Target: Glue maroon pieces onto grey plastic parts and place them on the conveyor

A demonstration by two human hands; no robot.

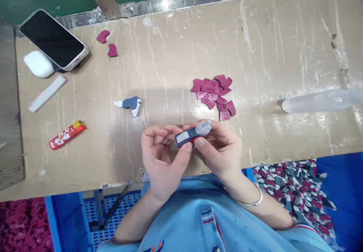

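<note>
Between both hands, just above the table's front part, is a small plastic piece (187,135) in dark blue with a white panel, a light grey tip and a thin maroon edge underneath. My left hand (166,157) is closed on its left end, thumb pressed along the lower side. My right hand (219,150) pinches the grey-tipped end between thumb and fingers. A similar blue and white plastic piece (131,104) lies on the table to the left. Beyond my right hand sits a loose pile of maroon plastic parts (211,89).
Two maroon pieces (112,50) lie near a phone (55,40), a white case (39,64) and a white strip (47,93). A red packet (68,135) is at left, a translucent tube (320,101) at right. Blue bins with maroon parts (25,225) and mixed parts (295,187) stand below.
</note>
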